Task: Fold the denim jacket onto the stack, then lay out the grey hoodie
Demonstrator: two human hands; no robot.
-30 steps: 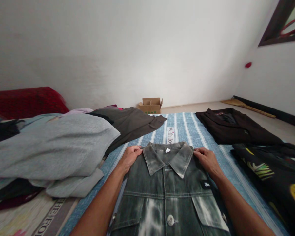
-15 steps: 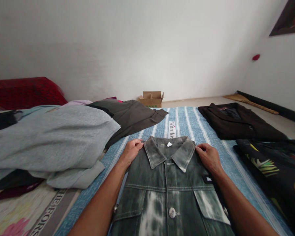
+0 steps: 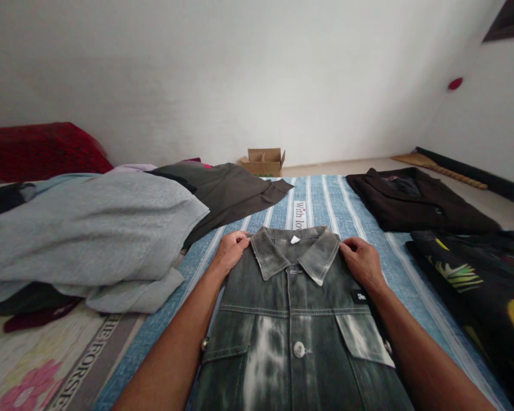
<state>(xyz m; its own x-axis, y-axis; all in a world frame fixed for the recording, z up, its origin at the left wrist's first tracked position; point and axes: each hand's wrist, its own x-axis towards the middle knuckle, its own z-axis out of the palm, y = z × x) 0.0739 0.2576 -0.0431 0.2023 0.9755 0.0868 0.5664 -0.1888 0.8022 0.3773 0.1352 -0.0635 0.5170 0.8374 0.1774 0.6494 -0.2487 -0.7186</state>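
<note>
A grey-green tie-dyed denim jacket (image 3: 278, 308) lies front side up before me, its collar pointing away and its sides folded in. My left hand (image 3: 232, 251) pinches its left shoulder beside the collar. At the opposite shoulder, my right hand (image 3: 362, 260) grips the cloth between thumb and fingers. Metal buttons run down the front, and a small black label sits near the right shoulder. The jacket's lower end is outside the view.
Left of the jacket, a grey garment (image 3: 94, 228) and a dark olive one (image 3: 223, 188) lie in a loose heap. On the right are a folded dark brown garment (image 3: 420, 200) and a folded black printed one (image 3: 466, 279). A cardboard box (image 3: 263, 162) stands by the wall, beyond the blue striped sheet (image 3: 321, 200).
The view has tipped slightly downward, so everything sits a little higher in the picture. Both hands keep their hold on the jacket's shoulders.
</note>
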